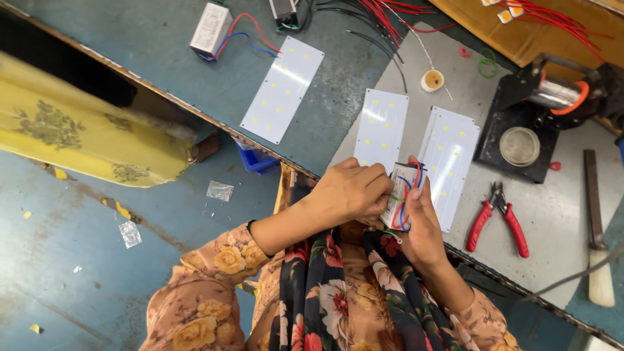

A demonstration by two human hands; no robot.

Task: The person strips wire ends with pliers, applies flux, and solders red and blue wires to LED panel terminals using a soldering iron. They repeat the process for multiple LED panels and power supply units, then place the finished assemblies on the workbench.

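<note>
My left hand and my right hand hold between them a small white box-shaped driver unit with red, blue and green wires looped around it, just above the table's near edge. The left fingers pinch its top end; the right hand cups it from the side. Directly behind it two white rectangular LED panels lie on the grey mat: one to the left and a stack to the right.
A third LED panel and another white driver lie at the back left. Red-handled pliers, a black soldering stand, a solder spool, a file and red wire bundles are on the right. A person in yellow cloth sits left.
</note>
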